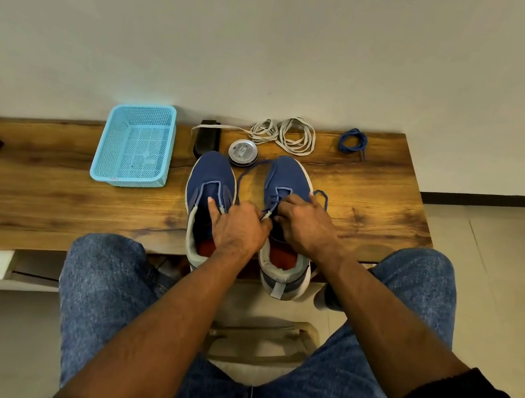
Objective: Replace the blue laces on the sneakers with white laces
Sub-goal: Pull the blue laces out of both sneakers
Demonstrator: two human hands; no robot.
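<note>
Sneakers, two blue knit low-tops with white soles and red insoles, stand side by side at the near edge of the long brown wooden bench (46, 197), toes toward twelve o'clock. The left sneaker (210, 183) shows empty eyelets; its coiled blue lace (353, 141) lies at two o'clock, well apart. The right sneaker (287, 178) still carries its blue lace (248, 172), partly loosened, with loops trailing off both sides.

Your left hand (239, 226) sits between the two shoes, index finger extended onto the left sneaker's tongue, the other fingers curled toward the lace of the right one; whether they actually pinch it cannot be told. Your right hand (305, 223) rests over the right sneaker's eyelets with fingers curled, seemingly gripping the lace near its crossing.

To unlace well, steady the shoe with one hand and draw the lace out one eyelet row at a time, working toward the toe, pulling along the eyelet axis, not sideways. Keep the freed ends from knotting.

White flat laces (294, 134) wait in loose coils at twelve o'clock, beside a round metal tin (243, 153), a black brush-like block (207, 139) and, at ten o'clock, a light-blue perforated plastic basket (114, 139).
</note>
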